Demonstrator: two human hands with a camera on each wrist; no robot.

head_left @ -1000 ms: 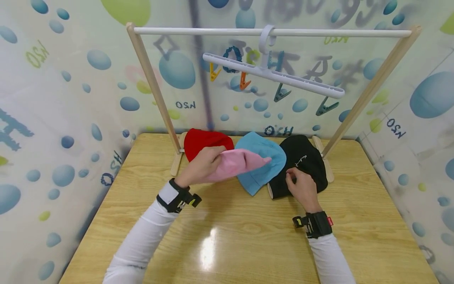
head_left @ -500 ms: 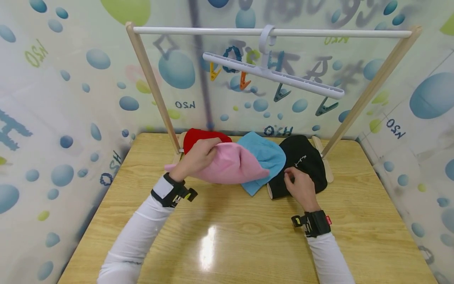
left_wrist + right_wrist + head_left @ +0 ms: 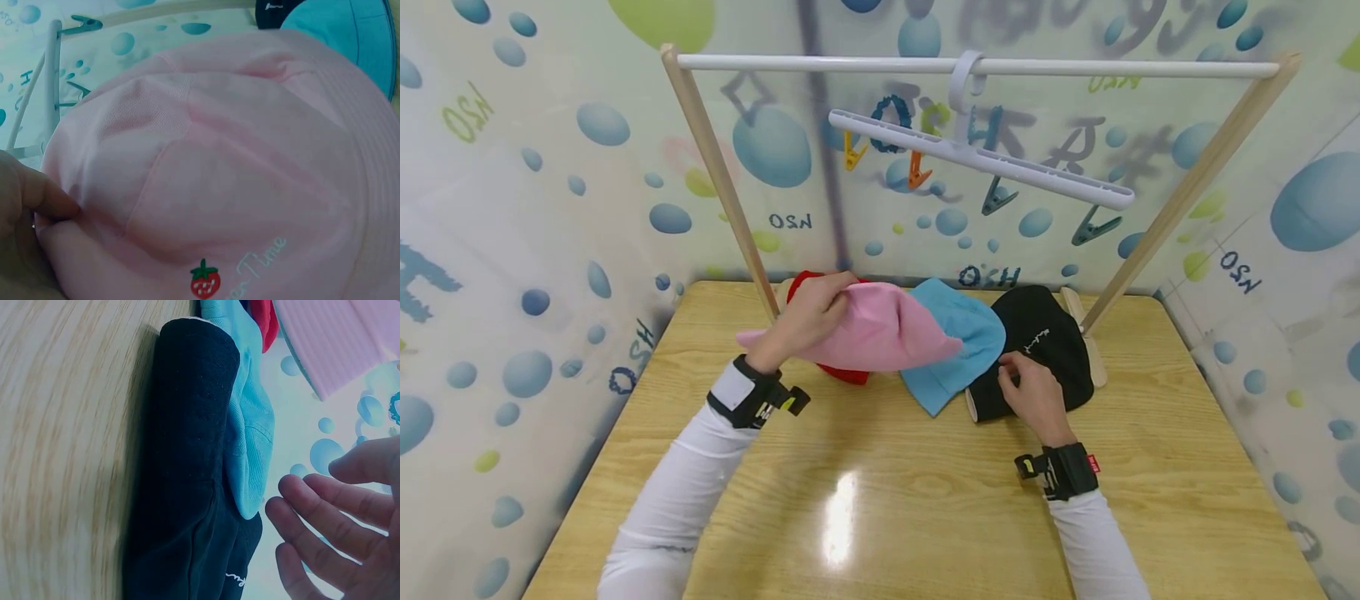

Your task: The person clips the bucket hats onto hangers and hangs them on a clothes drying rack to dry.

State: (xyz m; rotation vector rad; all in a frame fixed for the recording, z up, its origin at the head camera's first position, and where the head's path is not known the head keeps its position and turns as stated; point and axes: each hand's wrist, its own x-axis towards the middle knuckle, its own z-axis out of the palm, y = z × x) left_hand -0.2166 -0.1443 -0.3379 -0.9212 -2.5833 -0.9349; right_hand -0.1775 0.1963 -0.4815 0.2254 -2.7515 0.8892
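My left hand (image 3: 811,313) pinches a pink bucket hat (image 3: 887,329) and holds it raised above the table. In the left wrist view, a strawberry and white lettering show on the hat's cloth (image 3: 206,175). Partly hidden behind it lies a red hat (image 3: 844,374). A light blue hat (image 3: 962,321) lies in the middle, overlapping a black hat (image 3: 1052,350) with small white writing. Over the black hat hovers my right hand (image 3: 1033,393); in the right wrist view its fingers (image 3: 331,512) are loosely bent, apart from the cloth, holding nothing.
A wooden rack with a white bar (image 3: 820,63) stands at the back of the table (image 3: 925,500). From the bar hangs a white hanger (image 3: 977,157) with yellow, orange and dark green clips (image 3: 1093,225). A patterned wall rises close behind.
The pink hat has swung from edge-on to face-on, then risen slightly and moved left with my left hand, covering more of the red hat. My right hand has barely moved.
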